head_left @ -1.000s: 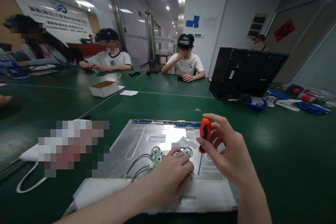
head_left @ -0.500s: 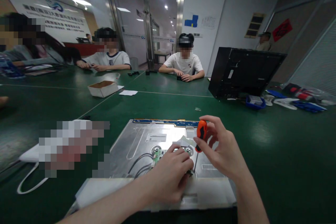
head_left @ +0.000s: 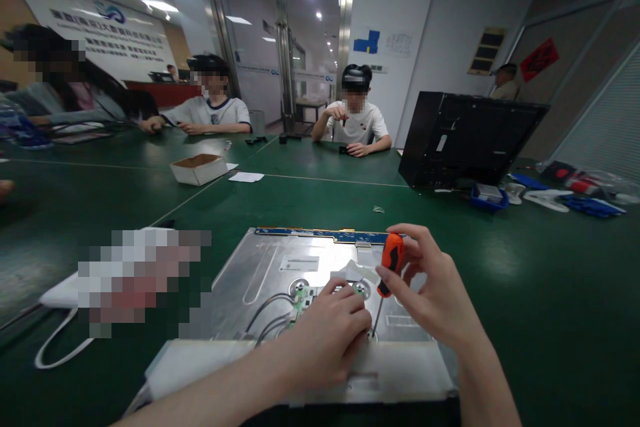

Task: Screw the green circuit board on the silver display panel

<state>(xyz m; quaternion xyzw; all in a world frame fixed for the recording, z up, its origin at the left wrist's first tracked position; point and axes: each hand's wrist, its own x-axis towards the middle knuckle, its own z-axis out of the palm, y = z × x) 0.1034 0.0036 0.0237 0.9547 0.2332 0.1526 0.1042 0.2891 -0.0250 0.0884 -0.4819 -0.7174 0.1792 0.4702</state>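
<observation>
My right hand (head_left: 430, 287) grips an orange-and-black screwdriver (head_left: 393, 253) by its handle between thumb and fingers. Its thin shaft slants down and left to a round mount on the metal back of a display panel (head_left: 235, 273). My left hand (head_left: 333, 327) lies closed over a green circuit board (head_left: 301, 299), its curled fingers at the board's right end beside the screwdriver tip; the fingertips and thumb are mostly hidden. Black cables (head_left: 267, 307) run from the board to the left. A pale strip (head_left: 200, 360) crosses the panel's near side.
A pixelated white item with a cable (head_left: 63, 293) lies left of the panel. Beyond are an open box (head_left: 199, 170), white paper (head_left: 246, 177), a black monitor-like casing (head_left: 465, 140) and a blue tray (head_left: 487, 197). Several people sit around the green table (head_left: 320, 197).
The screwdriver handle has moved slightly right and leans more, with my right hand around it. My left hand stays on the board. The person opposite has raised one hand.
</observation>
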